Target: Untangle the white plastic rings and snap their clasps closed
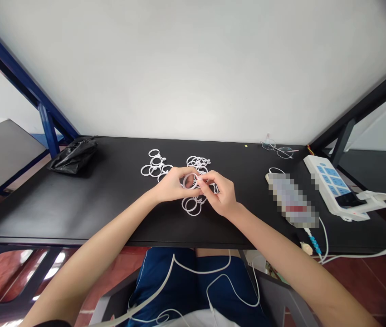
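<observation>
Between my two hands, above the black desk (118, 200), is a white ring (185, 181) with a small knob or loop on its edge. My left hand (172, 185) curls around the ring's left side, thumb below and fingers above. At the ring's right edge, my right hand (222, 193) pinches the small part with thumb and forefinger. Similar white rings (154, 170) lie in a loose group to the left. More white rings (192, 207) lie below and behind my hands, partly hidden by them.
A crumpled black plastic bag (73, 156) sits at the far left. On the right are eyeglasses (277, 149), a blurred-out phone (293, 200) with a cable, and a white power strip (335, 186) with a plugged-in charger. White cables (218, 272) cross my lap. A wall (193, 81) stands behind the desk.
</observation>
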Demonstrator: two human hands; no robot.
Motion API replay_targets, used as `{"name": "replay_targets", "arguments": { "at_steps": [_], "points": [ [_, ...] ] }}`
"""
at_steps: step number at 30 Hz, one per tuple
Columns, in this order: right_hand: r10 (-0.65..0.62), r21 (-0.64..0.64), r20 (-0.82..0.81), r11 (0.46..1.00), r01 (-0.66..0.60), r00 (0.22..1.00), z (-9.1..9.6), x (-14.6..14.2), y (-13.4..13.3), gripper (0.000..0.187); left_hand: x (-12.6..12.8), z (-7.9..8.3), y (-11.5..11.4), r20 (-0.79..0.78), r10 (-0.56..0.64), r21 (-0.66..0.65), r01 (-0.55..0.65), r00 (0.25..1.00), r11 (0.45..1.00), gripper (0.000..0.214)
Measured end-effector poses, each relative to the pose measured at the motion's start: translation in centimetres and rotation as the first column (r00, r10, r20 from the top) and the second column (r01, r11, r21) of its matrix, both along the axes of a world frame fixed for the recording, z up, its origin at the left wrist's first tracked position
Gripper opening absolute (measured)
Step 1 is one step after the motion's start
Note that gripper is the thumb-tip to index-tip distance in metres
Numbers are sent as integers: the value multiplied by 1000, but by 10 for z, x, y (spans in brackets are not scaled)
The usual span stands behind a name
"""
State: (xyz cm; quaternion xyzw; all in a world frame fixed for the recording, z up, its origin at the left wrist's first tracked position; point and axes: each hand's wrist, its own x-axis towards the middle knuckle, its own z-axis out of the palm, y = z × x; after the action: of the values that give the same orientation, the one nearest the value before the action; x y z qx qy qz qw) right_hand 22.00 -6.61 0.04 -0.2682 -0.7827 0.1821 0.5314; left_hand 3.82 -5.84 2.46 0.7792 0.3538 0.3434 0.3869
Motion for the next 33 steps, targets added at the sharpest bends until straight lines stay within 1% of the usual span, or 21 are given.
{"name": "replay_targets", "arguments": {
  "at_steps": [4, 8, 10, 13, 16, 20, 24, 26, 29, 33],
  "points": [
    [1, 11, -9, 1000, -1, 1000, 0, 1, 0, 5, -5, 2, 5, 60, -87, -116, 94, 994, 989, 31],
    [5, 5, 10, 1000, -5, 1000, -1, 3, 2, 4, -7, 2, 7, 153, -82, -156, 106, 985, 982, 33],
    [4, -13, 20, 1000, -4, 1000, -2, 3, 2, 6, -6, 2, 7, 189, -85, -155, 115, 978, 981, 34],
    [4, -39, 12, 999, -3, 1000, -3, 3, 3, 5, -4, 2, 6, 191, -101, -146, 130, 976, 981, 31],
    [0, -38, 13, 999, 0, 1000, -4, 3, 3, 5, -4, 1, 6, 202, -100, -151, 132, 974, 980, 31],
    [14, -25, 21, 1000, -14, 1000, -5, 2, 4, 4, -4, 0, 6, 221, -72, -144, 106, 973, 984, 30],
    [44, -30, 18, 999, -44, 999, -7, 2, 4, 3, 0, 0, 4, 180, -47, -103, 66, 983, 992, 24],
    [31, -44, 24, 999, -29, 999, -8, 2, 4, 5, 2, 1, 2, 159, -29, -83, 43, 987, 996, 23],
    [3, -58, 72, 998, 1, 997, -7, 3, 4, 11, 3, 4, 0, 157, -19, -86, 33, 987, 996, 22],
    [57, -87, 158, 995, -43, 986, -6, 5, 5, 15, 3, 5, -1, 168, -29, -91, 45, 985, 995, 22]
  ]
}}
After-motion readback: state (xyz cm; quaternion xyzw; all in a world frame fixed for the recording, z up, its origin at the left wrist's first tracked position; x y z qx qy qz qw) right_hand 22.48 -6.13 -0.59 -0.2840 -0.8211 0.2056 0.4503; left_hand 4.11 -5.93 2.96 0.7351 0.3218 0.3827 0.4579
